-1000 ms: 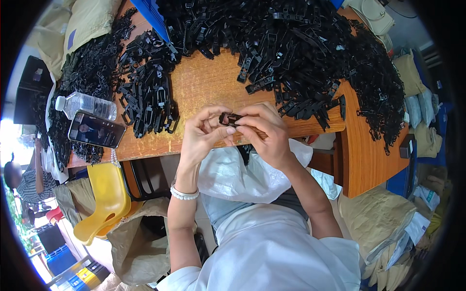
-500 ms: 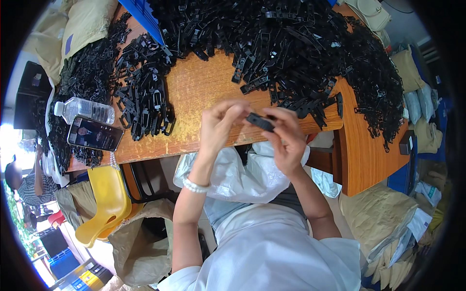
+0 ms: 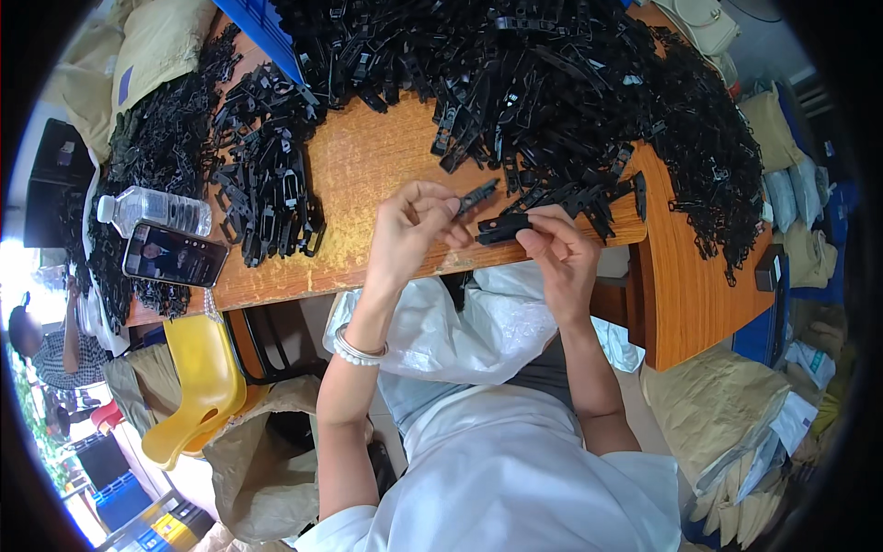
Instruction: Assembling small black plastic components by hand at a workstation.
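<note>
Over the front edge of the wooden table (image 3: 368, 166), my left hand (image 3: 409, 230) pinches a slim black plastic part (image 3: 478, 195) that points up and to the right. Close beside it, my right hand (image 3: 566, 256) grips a wider black plastic part (image 3: 502, 230) between thumb and fingers. The two parts are apart, one slightly above the other. Beyond my hands lies a big heap of black plastic parts (image 3: 533, 101). A smaller pile of longer black parts (image 3: 276, 184) sits to the left. On my lap rests a white plastic bag (image 3: 460, 336), partly under my hands.
A phone (image 3: 175, 254) leans by a clear plastic bottle (image 3: 161, 210) at the left. A blue bin (image 3: 262, 37) stands at the back. Below the table are a yellow chair (image 3: 198, 396) and an opened paper sack (image 3: 262, 460); more sacks (image 3: 717, 414) lie at the right.
My right hand has moved a little right and away from the left. A slim black part now shows clearly in my left hand, where the fingers were blurred before.
</note>
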Tool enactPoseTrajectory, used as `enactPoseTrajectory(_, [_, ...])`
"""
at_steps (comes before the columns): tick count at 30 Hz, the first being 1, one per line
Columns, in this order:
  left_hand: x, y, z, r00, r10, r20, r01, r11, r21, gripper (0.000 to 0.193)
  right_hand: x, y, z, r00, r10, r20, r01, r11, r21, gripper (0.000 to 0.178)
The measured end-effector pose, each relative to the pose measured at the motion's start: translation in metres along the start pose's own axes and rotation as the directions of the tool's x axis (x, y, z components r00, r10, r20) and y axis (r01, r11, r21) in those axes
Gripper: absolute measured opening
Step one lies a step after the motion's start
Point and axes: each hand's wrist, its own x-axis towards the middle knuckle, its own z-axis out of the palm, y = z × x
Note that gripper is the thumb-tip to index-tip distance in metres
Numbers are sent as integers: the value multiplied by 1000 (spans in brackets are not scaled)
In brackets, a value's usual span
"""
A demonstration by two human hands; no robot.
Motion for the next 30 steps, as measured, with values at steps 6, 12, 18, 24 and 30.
enactPoseTrajectory(6, [-12, 15, 1, 979, -187, 85, 198, 971, -135, 21, 0, 3, 7, 998, 56, -27, -59, 994, -92, 12])
enactPoseTrajectory(12, [-15, 15, -1, 964, -238, 117, 249, 964, -92, 34, -4, -3, 11, 999, 52, -10, -52, 964, -259, 7])
enactPoseTrajectory(18, [-28, 10, 21, 988, -156, 7, 156, 983, -98, 27, -8, 3, 11, 999, 30, 40, -20, 972, -236, 10])
enactPoseTrajectory(24, [-27, -3, 24, 995, -14, 94, 8, 998, 68, 19, -8, 1, 8, 976, 202, 87, -202, 979, -2, 23])
enactPoseTrajectory(30, [-24, -4, 32, 972, 51, 230, -57, 998, 20, 20, -14, -10, -1, 962, 250, 111, -261, 959, 109, 24])
